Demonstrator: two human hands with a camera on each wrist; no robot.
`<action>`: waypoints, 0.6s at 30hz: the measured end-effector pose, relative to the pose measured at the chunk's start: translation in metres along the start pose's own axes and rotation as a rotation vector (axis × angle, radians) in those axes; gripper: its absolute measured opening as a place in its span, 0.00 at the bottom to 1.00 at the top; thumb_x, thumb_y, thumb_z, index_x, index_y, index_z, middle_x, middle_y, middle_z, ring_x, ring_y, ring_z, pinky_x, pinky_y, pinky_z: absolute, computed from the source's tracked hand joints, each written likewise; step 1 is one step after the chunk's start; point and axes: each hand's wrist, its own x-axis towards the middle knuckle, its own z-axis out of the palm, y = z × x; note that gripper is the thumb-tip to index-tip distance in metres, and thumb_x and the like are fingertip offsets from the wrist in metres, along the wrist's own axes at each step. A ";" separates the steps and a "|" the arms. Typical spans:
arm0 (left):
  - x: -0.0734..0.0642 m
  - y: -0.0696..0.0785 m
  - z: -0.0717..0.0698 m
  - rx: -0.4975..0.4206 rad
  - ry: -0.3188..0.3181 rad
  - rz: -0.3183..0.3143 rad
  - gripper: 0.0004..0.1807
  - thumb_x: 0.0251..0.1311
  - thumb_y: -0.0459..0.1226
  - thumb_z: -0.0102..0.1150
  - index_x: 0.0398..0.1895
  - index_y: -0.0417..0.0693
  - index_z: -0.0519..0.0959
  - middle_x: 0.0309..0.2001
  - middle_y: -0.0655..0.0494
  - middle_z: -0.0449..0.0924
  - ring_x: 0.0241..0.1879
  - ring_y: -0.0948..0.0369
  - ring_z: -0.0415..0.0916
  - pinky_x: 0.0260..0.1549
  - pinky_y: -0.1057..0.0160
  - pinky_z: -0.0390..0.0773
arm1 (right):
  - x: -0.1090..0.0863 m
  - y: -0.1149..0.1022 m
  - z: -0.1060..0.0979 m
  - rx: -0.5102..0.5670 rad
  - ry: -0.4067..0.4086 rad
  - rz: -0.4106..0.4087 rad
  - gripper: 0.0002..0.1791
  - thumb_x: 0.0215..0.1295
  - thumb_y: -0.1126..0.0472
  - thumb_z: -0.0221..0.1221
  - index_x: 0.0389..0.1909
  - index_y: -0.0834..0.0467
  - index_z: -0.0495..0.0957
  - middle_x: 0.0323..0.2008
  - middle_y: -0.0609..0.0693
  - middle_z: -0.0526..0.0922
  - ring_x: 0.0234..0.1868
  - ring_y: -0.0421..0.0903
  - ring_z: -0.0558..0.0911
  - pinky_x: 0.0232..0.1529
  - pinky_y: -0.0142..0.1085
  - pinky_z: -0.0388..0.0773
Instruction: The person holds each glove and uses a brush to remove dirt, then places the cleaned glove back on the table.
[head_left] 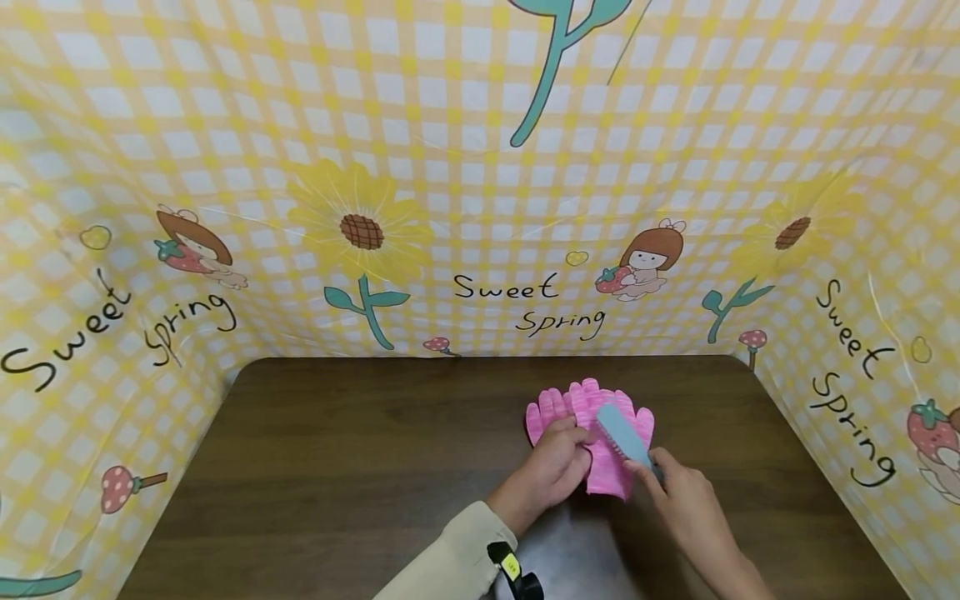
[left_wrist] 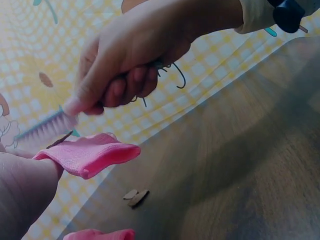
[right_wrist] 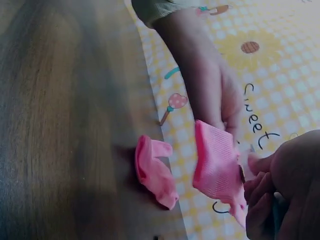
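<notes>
My left hand holds a pink knit glove by its edge, raised above the table with its cuff toward me. My right hand grips a light blue brush by the handle. The brush head lies over the glove's palm in the head view, and pale bristles show in the left wrist view; contact is hard to tell. A thin dark brown piece lies on the glove. Another pink glove rests on the table just behind, partly hidden in the head view.
Small flat brown pieces lie on the dark wooden table near the gloves. A yellow checked cloth with printed flowers surrounds the table at the back and both sides.
</notes>
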 end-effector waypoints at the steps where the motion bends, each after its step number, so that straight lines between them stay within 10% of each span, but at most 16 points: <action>1: 0.000 0.000 0.001 -0.004 0.000 0.001 0.38 0.59 0.16 0.32 0.76 0.22 0.44 0.81 0.38 0.42 0.81 0.49 0.38 0.81 0.50 0.43 | 0.000 -0.001 0.001 -0.012 0.005 -0.006 0.12 0.72 0.53 0.62 0.42 0.59 0.78 0.17 0.43 0.62 0.21 0.42 0.66 0.22 0.33 0.63; 18: 0.006 -0.014 0.006 -0.038 0.005 0.019 0.39 0.55 0.16 0.30 0.76 0.22 0.45 0.82 0.39 0.41 0.81 0.49 0.35 0.82 0.50 0.41 | 0.001 0.026 -0.008 -0.115 -0.009 0.140 0.22 0.75 0.46 0.57 0.46 0.64 0.76 0.20 0.50 0.74 0.24 0.51 0.73 0.23 0.44 0.70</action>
